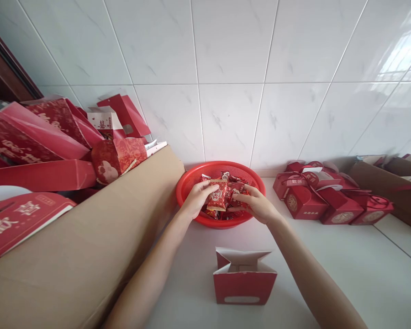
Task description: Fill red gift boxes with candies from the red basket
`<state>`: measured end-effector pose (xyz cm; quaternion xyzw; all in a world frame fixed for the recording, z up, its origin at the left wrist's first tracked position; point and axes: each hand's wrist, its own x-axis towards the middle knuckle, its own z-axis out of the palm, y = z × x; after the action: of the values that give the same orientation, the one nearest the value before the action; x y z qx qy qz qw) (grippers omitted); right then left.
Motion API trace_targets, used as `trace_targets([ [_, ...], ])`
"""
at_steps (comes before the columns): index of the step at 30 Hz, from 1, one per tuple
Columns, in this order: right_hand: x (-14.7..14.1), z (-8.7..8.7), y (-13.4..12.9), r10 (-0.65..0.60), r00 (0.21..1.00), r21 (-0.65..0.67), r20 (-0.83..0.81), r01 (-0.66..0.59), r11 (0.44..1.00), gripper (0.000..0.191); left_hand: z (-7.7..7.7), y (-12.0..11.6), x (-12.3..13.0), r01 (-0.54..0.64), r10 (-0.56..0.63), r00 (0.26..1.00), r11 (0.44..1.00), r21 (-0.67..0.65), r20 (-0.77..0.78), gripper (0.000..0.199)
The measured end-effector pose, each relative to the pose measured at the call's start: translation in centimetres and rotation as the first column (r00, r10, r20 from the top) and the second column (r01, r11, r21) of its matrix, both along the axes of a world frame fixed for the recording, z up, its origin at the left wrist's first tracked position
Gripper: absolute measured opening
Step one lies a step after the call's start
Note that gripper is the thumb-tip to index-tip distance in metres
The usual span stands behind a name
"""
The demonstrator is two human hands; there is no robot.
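Packet (218, 197) pinched in the left hand (197, 199), over a red basket (181, 188) of wrapped pieces (238, 188); the right hand (259, 205), fingers spread, partly hides them. Before the basket, an open box (245, 287), bottom half-hidden; left of it, a filled carton (123, 212), cut off.

Tiled room, apparently in a home, exact kind unclear; glossy white marbled wall tiles (231, 123); a barred window's reflection (399, 61) shining in them; everyday red plastic basket (222, 223) beside the wall.
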<state>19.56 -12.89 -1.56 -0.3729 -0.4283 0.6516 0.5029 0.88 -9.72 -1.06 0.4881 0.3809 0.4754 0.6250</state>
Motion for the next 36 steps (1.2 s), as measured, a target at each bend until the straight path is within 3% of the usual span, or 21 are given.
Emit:
trace_targets([
  [12,0.5,-0.8,0.6,-0.145,0.939,0.238,0.312,0.07,0.969,0.032,0.1,0.3,-0.6,-0.027,0.03,0.997,0.999,0.043,-0.074,0.033],
  [17,0.8,-0.9,0.8,-0.223,0.854,0.384,0.47,0.029,0.923,0.023,0.3,0.2,-0.6,0.013,-0.01,0.998,0.999,0.045,-0.067,0.035],
  [22,0.9,-0.9,0.9,-0.299,0.786,0.444,0.541,0.035,0.895,0.022,0.5,0.0,-0.8,0.032,-0.03,0.999,0.996,0.085,-0.025,0.036],
  [27,0.9,-1.1,1.2,-0.295,0.805,0.402,0.515,0.077,0.913,0.023,0.9,-0.4,-0.8,0.049,-0.051,0.999,0.992,0.12,0.009,0.033],
  [32,0.6,-0.4,0.7,-0.369,0.871,0.371,0.323,0.242,0.896,0.03,0.9,-0.6,-0.2,0.038,-0.05,0.996,0.987,0.155,0.069,0.033],
  [36,-0.2,0.7,-0.4,-0.173,0.958,0.236,0.23,0.118,0.965,0.044,0.5,-0.9,0.6,0.001,-0.021,0.995,0.979,0.205,0.095,0.033],
])
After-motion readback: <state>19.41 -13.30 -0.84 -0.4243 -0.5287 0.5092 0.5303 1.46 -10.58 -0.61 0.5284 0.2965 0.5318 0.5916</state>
